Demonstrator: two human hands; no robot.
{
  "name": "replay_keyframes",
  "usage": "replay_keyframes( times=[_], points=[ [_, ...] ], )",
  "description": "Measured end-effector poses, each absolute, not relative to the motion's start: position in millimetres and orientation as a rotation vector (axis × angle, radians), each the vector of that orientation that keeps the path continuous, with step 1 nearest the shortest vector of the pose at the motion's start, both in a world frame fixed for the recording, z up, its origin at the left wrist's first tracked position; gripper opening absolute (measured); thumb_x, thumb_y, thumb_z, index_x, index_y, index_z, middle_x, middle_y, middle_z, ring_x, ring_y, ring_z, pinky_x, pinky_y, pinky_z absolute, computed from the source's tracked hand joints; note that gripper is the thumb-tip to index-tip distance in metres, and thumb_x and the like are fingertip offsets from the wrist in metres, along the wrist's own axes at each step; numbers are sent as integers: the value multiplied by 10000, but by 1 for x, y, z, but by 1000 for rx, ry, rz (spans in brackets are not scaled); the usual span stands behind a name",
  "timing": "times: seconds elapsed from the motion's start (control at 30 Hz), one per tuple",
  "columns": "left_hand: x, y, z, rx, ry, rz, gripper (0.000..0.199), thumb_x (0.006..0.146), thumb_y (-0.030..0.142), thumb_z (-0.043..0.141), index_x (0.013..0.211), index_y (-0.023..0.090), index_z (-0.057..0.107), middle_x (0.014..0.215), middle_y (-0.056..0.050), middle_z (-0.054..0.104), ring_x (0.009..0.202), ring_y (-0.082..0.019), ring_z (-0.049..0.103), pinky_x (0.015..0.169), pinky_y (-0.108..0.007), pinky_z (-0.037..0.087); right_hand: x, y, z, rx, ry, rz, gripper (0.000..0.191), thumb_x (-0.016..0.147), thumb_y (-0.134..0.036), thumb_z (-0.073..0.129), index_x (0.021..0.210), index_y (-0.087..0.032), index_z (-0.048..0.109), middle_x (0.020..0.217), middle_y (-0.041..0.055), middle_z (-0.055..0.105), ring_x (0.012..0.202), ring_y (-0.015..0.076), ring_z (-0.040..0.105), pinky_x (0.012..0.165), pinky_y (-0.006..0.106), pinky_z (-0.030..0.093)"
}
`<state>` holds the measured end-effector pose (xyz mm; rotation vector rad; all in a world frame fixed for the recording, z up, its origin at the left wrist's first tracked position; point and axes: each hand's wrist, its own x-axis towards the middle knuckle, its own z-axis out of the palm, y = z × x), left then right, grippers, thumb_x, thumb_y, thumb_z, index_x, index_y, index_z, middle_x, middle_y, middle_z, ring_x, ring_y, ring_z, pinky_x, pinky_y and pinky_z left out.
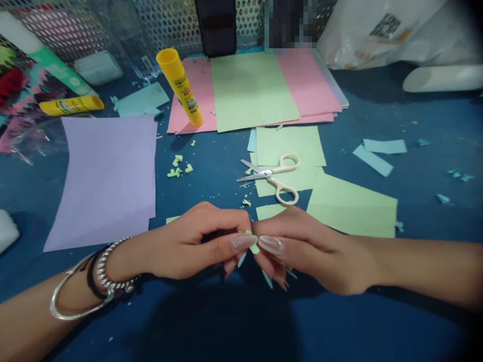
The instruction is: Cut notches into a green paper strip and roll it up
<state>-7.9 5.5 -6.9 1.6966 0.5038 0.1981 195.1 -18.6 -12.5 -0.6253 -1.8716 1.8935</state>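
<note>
My left hand [196, 241] and my right hand [305, 249] meet at the table's near middle, thumbs almost touching. Between the fingertips of both hands sits a tiny folded piece of green paper [253, 245], mostly hidden by the fingers. A bracelet and bangle ring my left wrist. Cream-handled scissors [277, 176] lie slightly apart on green paper sheets [350, 203] just beyond my hands. Small green paper scraps [179, 168] are scattered further left on the blue table [433, 196].
A lilac sheet [109, 176] lies at left. A yellow glue stick [180, 85] leans on stacked pink and green paper [252, 90] at the back; another glue stick [71, 105] lies at far left. Light blue strips [379, 153] sit at right. Mesh baskets and a plastic bag stand behind.
</note>
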Motion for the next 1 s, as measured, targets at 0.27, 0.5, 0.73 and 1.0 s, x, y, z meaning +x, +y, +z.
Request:
replay_keyframes(
  times=[0.27,0.5,0.73,1.0],
  points=[
    [-8,6,-7,1695,501,203,252,927,286,335,760,161,478,601,-5,584,551,-91,556,525,-173,405,196,-18,-14,-623,-1853,1913,329,926,-225,299,701,-115,513,524,-5,491,486,62,473,494,159,395],
    [-8,6,-7,1705,504,198,253,931,285,328,756,165,467,603,-1,583,553,-88,555,523,-166,399,196,-18,-12,-611,-1857,1902,335,932,-213,287,704,-115,513,540,-5,494,505,58,474,512,153,396],
    [-8,6,-6,1707,501,204,247,927,277,336,755,163,472,600,5,581,549,-85,555,518,-160,398,195,-18,-13,-625,-1852,1902,335,931,-207,287,701,-105,508,533,3,501,503,57,475,519,148,397],
    [-8,6,-6,1701,501,208,248,926,270,339,763,157,487,603,4,581,547,-83,552,524,-165,404,196,-19,-14,-620,-1845,1909,330,928,-198,288,700,-103,507,532,6,502,499,57,475,517,147,398]
  ],
)
